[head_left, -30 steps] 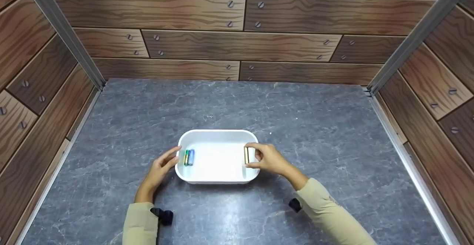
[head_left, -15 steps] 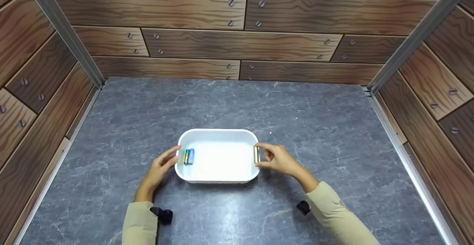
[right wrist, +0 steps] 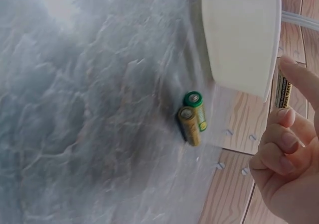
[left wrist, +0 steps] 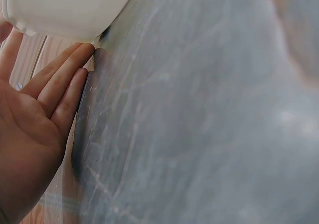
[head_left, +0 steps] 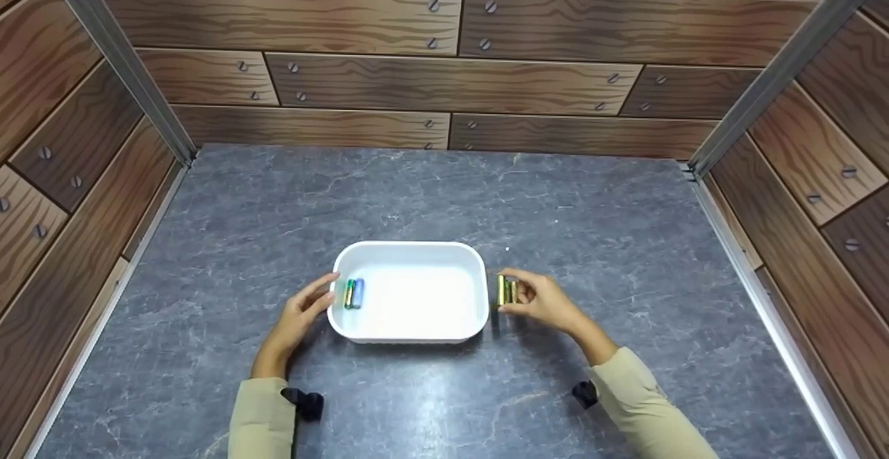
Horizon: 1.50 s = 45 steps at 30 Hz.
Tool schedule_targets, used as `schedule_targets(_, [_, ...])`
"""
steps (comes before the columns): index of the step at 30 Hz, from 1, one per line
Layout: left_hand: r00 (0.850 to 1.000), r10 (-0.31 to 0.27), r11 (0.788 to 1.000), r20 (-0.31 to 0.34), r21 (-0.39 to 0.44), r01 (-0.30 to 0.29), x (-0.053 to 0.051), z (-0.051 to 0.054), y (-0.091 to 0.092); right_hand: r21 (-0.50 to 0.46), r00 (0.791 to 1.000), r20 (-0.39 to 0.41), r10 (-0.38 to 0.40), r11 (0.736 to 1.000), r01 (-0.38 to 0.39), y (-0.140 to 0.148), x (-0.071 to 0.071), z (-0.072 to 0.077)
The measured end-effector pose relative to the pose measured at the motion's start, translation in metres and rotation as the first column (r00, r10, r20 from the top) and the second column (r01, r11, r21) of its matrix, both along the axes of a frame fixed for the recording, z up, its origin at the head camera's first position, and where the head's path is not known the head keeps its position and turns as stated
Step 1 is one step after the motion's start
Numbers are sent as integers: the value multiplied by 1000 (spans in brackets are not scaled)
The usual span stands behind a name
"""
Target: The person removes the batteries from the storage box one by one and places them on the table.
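A white tub [head_left: 410, 330] holds a green battery [head_left: 349, 294] and a blue battery [head_left: 358, 294], side by side at its left end. Straight fingers of my left hand [head_left: 295, 323] touch the tub's left end; the left wrist view shows that hand [left wrist: 37, 119] beside the tub wall [left wrist: 70, 10]. Just outside the tub's right end, my right hand [head_left: 549, 305] pinches a gold battery [head_left: 501, 290] between thumb and forefinger. In the right wrist view this pinched battery [right wrist: 283, 92] is above the table, while a green battery [right wrist: 194, 100] and a gold battery [right wrist: 189, 127] lie together there.
The tub stands on a grey marbled table [head_left: 430, 195]. Wood-patterned panels [head_left: 444, 84] and metal posts [head_left: 114, 56] border the table at the back and sides. Small white specks [head_left: 508, 248] dot the surface behind my right hand.
My right hand has moved right with its battery, from over the tub's right end to outside it. Batteries beside that hand have come into sight. My left hand has stayed put.
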<state>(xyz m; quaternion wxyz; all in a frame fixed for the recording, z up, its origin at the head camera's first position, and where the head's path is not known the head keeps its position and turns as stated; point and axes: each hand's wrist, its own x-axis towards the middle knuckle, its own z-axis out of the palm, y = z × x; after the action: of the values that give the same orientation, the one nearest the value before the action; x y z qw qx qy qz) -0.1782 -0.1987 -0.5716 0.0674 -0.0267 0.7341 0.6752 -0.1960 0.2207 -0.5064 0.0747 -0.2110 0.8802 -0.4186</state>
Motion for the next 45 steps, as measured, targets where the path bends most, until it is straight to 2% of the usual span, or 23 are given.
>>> schedule_targets(6, [1000,-2,1000,-6,-4,2,1,0,0,14,1000,-3,-17,1000,17,11,-1,-10])
schedule_targets(14, [1000,-6,1000,-26,14,7,0,1,1,44,996,62,-58,998,56,25,-4,-23])
schedule_targets(23, [999,9,1000,-32,13,-8,1,0,-1,43,996,70,-58,998,55,37,-7,-36])
schedule_targets(36, [1000,-7,1000,-15,-9,7,1,1,-1,103,995,69,-76,992,68,39,-15,-42])
schedule_targets(45, [1000,-8,1000,-30,-2,8,0,-2,-1,98,993,87,-81,993,72,37,-16,-42])
